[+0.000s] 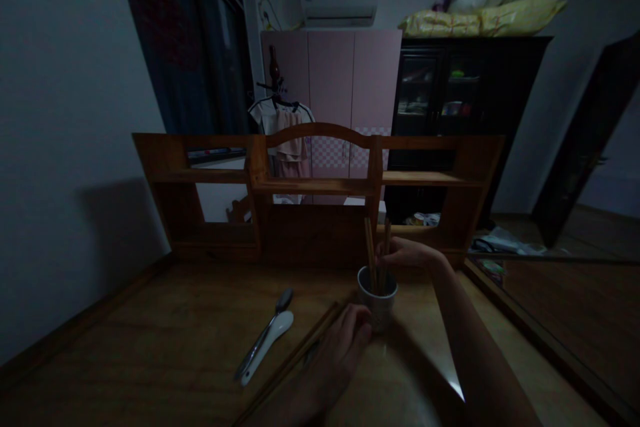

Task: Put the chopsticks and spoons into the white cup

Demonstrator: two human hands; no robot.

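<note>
A pale cup (pixel 379 310) stands upright on the wooden table, right of centre, with several chopsticks (pixel 371 250) leaning in it. Above its rim, my right hand (pixel 406 252) is closed, pinching chopsticks whose lower ends are inside the cup. My left hand (pixel 345 340) lies low at the cup's left side, its fingers curled against the lower wall; the far fingertips are hidden. Beneath and left of this hand, a pair of loose chopsticks (pixel 295 359) lies diagonally on the table. Farther left, a metal spoon (pixel 283 300) and a white spoon (pixel 273 343) lie side by side, touching or overlapping.
A wooden shelf unit (pixel 315 185) runs along the table's back edge, just behind the cup. A wall (pixel 100 213) borders the table at left. Beyond stand a pink wardrobe (pixel 331 80), a dark cabinet (pixel 470 80) and hanging clothes (pixel 287 123). The room is dim.
</note>
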